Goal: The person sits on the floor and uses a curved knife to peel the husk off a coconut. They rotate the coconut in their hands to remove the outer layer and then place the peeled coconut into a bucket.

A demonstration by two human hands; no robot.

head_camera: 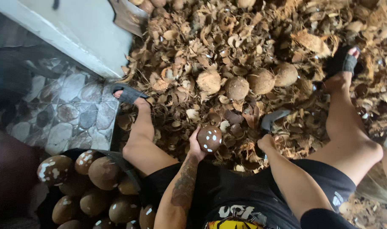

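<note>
While the left hand (196, 147) cups a peeled coconut (209, 138) steady over the husk pile (244, 38), the right hand (265, 143) clamps a curved blade (273, 118) just right of it, poised for paring.

The coconut (209, 138) in the left hand (196, 146) looks hard and smooth-scraped — dark brown with pale chipped spots. The blade (273, 118) in the right hand (265, 143) is dull grey metal, matt. The husk heap (253, 38) is dry, fibrous and rough; the unpeeled coconuts (244, 82) on it are hairy and tan. The peeled coconuts (95, 186) at the lower left are smooth with a slight sheen. The floor (70, 114) is glossy stone-patterned tile — the shorts (244, 191) are matt black cloth.
</note>
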